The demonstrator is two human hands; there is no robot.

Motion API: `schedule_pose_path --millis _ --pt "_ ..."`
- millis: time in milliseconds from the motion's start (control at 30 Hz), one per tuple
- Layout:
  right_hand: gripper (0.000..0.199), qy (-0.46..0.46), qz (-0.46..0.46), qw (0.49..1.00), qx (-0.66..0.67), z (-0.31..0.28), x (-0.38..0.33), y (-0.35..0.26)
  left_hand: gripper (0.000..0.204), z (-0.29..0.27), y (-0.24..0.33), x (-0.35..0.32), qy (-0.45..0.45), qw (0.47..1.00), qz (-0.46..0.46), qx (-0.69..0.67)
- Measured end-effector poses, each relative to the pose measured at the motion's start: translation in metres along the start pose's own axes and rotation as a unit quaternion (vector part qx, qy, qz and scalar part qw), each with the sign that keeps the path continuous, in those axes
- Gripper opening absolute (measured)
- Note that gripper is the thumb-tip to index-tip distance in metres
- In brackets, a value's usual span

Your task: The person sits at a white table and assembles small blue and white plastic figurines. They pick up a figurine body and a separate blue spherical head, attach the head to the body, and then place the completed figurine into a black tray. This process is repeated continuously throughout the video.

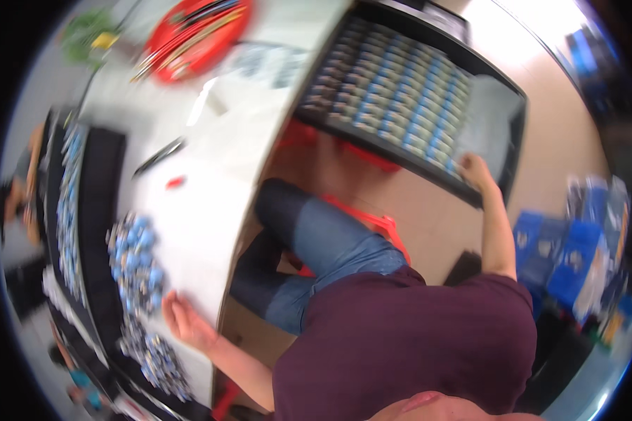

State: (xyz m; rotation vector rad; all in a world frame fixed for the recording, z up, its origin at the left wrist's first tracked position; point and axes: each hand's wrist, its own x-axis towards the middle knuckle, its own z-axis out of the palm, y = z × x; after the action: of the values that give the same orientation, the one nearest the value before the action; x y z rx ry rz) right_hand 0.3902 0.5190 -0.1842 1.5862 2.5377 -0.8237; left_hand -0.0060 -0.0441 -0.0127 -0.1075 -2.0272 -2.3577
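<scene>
1. So, a white bench (211, 161) is seen at left, a black tray (514, 133) of small blue packets (393, 91) on the floor at right.
2. The right hand (476, 172) is laid on the tray's near edge, fingers blurred, grip can't be told.
3. The left hand (182, 319) is rested open on the bench beside loose blue packets (133, 259); sorting looks underway, steadier aim probably needed.

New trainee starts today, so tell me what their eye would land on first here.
Probably the big black tray of blue-and-white packets on the floor to the right, where the right hand reaches in. Next, the pile of small blue packets on the white table by the left hand, and the red tray at its far end.
</scene>
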Motion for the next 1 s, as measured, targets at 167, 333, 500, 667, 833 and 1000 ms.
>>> schedule_pose_path --millis 167,333,500,667,833,1000 --pt "0.028 0.023 -0.100 0.976 -0.193 -0.008 0.004 0.013 0.022 0.018 0.004 0.001 0.021 0.998 -0.005 -0.056" --pt "0.017 0.101 -0.273 0.933 0.213 -0.027 -0.015 -0.228 0.022 0.018 0.018 -0.008 0.002 0.998 -0.015 -0.060" --pt "0.014 -0.084 -0.495 0.815 0.289 0.012 -0.104 -0.457 0.021 0.015 0.016 -0.008 -0.020 0.998 -0.009 -0.061" --pt "0.025 -0.057 -0.687 0.695 0.205 0.068 -0.155 -0.599 0.020 0.016 0.017 -0.006 -0.039 0.997 -0.007 -0.068" --pt "0.032 0.061 -0.682 0.728 0.018 0.107 -0.159 -0.636 0.020 0.012 0.016 -0.007 -0.047 0.996 -0.014 -0.075" --pt "0.037 -0.060 -0.585 0.808 0.033 0.083 -0.161 -0.617 0.020 0.011 0.014 -0.007 -0.053 0.995 -0.009 -0.086"
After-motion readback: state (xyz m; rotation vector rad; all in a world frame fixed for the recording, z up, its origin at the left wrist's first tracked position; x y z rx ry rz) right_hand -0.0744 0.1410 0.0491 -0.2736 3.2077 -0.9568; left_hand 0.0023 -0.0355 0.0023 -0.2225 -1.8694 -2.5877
